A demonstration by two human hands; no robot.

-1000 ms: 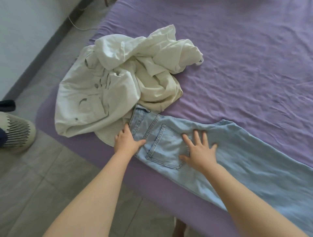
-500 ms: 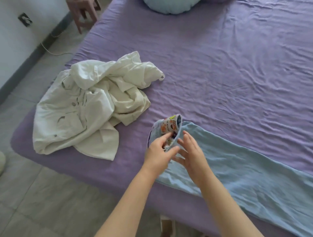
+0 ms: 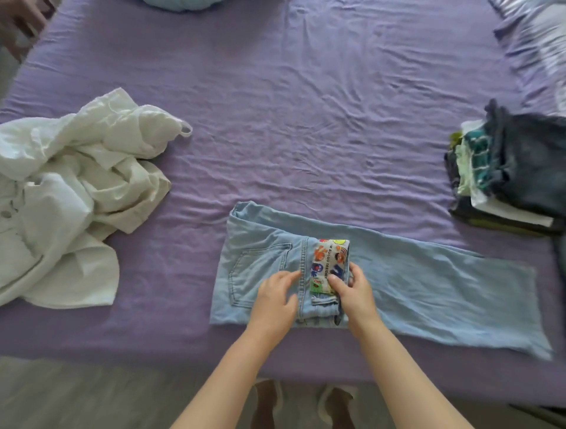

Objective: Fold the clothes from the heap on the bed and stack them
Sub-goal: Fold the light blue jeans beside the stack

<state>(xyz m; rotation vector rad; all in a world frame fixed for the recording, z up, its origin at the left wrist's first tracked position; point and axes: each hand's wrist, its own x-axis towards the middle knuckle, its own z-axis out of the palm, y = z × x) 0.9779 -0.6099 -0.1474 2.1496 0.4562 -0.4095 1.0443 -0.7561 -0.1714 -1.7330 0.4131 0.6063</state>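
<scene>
Light blue jeans lie flat along the near edge of the bed, soft washed denim, legs running right to a flared raw-looking hem. The waist end is folded over to the right on top of the legs, so a back pocket with visible stitching faces up and the printed waistband lining shows: white fabric with bright cartoon shapes and small lettering, too small to read fully.

Left hand rests palm down on the pocket area, fingers loosely straight, pressing the denim by the seam. Right hand has thumb and fingers curled round the folded waistband edge, pinching it.

Heap: a cream-white jacket, crumpled, stiff cotton-like cloth with buttons and a hanging loop, far left on the bed, well apart from the jeans, spilling toward the near-left edge.

Stack of folded clothes at the right side of the bed: dark denim on top, teal patterned, white and olive layers below, edges blurred.

Bed carries a purple sheet, matte, heavily wrinkled with fine creases. A pale blue rounded cushion at the far edge, cut off. Striped white-lilac bedding in the far right corner. Floor near the bed is grey, blurred. The person's feet show just below the bed edge.
</scene>
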